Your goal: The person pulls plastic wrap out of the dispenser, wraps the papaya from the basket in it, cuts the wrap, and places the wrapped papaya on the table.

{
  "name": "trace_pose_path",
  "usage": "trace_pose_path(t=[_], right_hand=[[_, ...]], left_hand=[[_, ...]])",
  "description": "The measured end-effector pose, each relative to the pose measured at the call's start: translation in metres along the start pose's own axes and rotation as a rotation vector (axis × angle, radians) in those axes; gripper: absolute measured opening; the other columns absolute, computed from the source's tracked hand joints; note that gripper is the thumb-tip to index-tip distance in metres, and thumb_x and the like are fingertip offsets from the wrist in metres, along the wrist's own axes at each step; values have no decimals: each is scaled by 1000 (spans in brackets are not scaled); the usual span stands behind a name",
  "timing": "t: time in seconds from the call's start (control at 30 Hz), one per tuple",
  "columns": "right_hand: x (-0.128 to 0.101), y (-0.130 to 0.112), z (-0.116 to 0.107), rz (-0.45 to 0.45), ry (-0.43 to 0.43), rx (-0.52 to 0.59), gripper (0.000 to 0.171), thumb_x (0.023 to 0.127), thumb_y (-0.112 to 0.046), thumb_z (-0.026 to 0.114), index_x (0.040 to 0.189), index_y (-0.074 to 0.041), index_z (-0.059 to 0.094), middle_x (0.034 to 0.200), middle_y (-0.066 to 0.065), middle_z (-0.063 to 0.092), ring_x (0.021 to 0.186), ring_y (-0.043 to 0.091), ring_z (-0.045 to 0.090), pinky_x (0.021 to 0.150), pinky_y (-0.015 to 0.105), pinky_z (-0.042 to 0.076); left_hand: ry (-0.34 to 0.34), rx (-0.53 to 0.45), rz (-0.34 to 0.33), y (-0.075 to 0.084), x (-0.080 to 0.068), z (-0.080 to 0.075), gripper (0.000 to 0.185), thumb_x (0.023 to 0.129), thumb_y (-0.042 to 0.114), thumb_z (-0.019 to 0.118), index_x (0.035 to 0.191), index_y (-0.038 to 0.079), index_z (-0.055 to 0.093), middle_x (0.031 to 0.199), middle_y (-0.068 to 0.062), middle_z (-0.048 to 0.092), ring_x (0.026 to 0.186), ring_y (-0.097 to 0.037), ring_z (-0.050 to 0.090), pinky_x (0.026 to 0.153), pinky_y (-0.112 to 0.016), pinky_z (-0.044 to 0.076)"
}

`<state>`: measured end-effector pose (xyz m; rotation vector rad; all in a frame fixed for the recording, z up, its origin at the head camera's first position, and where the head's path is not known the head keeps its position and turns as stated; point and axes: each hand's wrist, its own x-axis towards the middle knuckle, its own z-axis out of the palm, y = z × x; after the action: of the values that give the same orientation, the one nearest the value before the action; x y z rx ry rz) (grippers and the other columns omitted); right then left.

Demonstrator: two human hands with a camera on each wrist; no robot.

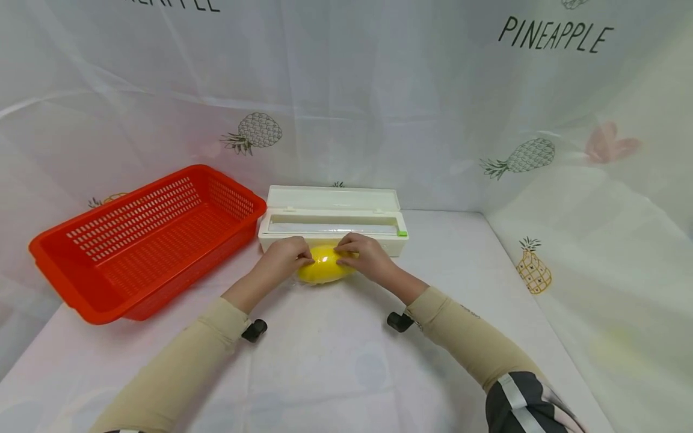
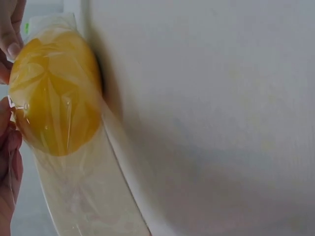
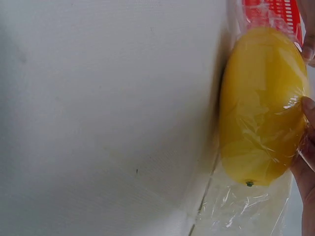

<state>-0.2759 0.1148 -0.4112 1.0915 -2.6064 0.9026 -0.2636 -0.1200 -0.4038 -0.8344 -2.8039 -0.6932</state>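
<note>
One yellow melon (image 1: 325,273) lies on its side in front of you, its small green stem (image 3: 250,184) at the right-hand end, with clear film (image 3: 231,211) drawn over it and creased along its skin. Your left hand (image 1: 286,257) pinches that film between thumb and fingers at the melon's upper side; your right hand (image 1: 370,257) does the same a little to the right, its thumb touching the wrapped surface. Just behind the melon stands a long white box (image 1: 335,212), its lid (image 1: 332,196) swung up and back, with a pale roll (image 1: 332,228) lying in the slot and a bright green piece (image 1: 402,233) on the right corner. To your left, near the box, sits a red slotted basket (image 1: 180,261), angled away from you. All of it stands on a white-covered table (image 1: 325,361), and behind hangs a pale curtain (image 1: 379,120) printed with pineapples.
</note>
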Motion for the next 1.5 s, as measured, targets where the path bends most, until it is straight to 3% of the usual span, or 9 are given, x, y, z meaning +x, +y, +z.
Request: trace_pose_path(t=[0.1, 0.4, 0.67, 0.8, 0.93, 1.1, 1.23, 1.37, 1.5], right_hand=[[-1, 1, 2, 11, 8, 19, 23, 84, -9, 77, 105, -1, 74, 102, 4, 65, 93, 17, 61, 82, 21, 51], [-11, 2, 12, 6, 81, -51, 22, 82, -9, 76, 104, -5, 76, 108, 5, 72, 102, 18, 67, 88, 25, 52], [-13, -3, 17, 30, 149, -77, 21, 85, -12, 76, 105, -5, 73, 103, 3, 73, 94, 15, 68, 81, 21, 53], [-10, -5, 17, 27, 144, -124, 25, 85, -13, 76, 108, -6, 71, 106, 3, 72, 95, 15, 68, 83, 23, 53], [-8, -7, 16, 14, 137, -147, 27, 85, -13, 76, 110, -5, 71, 107, 4, 72, 95, 16, 68, 84, 24, 53], [-6, -7, 15, -27, 157, -160, 25, 83, -13, 78, 106, -4, 72, 102, 5, 73, 92, 17, 68, 81, 24, 54], [-4, -6, 13, -51, 147, -172, 30, 81, -15, 81, 108, -3, 72, 103, 6, 70, 96, 19, 64, 86, 28, 52], [-1, -5, 13, 3, 40, -193, 50, 80, -25, 83, 122, -3, 66, 119, 8, 63, 112, 24, 53, 100, 34, 44], [-1, -11, 16, 74, -60, -200, 63, 80, -29, 82, 132, -3, 59, 133, 9, 57, 123, 26, 49, 106, 37, 39]], left_hand=[[20, 34, 101, -2, -2, 0, 8, 81, 12, 79, 82, 8, 72, 77, 2, 62, 72, -16, 58, 71, -27, 53], [31, 86, 280, -3, -9, -4, 8, 78, 7, 81, 85, 8, 76, 77, 3, 58, 71, -14, 53, 71, -24, 52], [-2, 68, 191, -8, -14, -7, 22, 81, 16, 81, 101, 9, 76, 89, 1, 66, 83, -16, 61, 80, -29, 54], [-73, 131, 93, -4, -10, -6, 54, 81, 34, 80, 126, 9, 65, 94, -1, 63, 85, -18, 58, 81, -33, 52], [-109, 234, 101, 2, -4, -1, 82, 74, 45, 83, 141, 8, 52, 93, -6, 53, 81, -21, 50, 74, -33, 48], [-119, 305, 123, 5, -2, 4, 70, 74, 38, 85, 134, 13, 60, 92, -6, 49, 83, -21, 46, 72, -30, 44], [-57, 321, 156, 1, -3, 8, 65, 72, 37, 87, 129, 14, 66, 93, -6, 48, 85, -22, 45, 70, -29, 43], [7, 365, 189, -1, -2, 8, 62, 69, 40, 88, 124, 18, 69, 106, -10, 55, 95, -26, 49, 77, -33, 48], [-6, 366, 176, 0, -4, 8, 63, 73, 41, 85, 128, 17, 66, 120, -12, 62, 107, -31, 56, 90, -39, 50]])
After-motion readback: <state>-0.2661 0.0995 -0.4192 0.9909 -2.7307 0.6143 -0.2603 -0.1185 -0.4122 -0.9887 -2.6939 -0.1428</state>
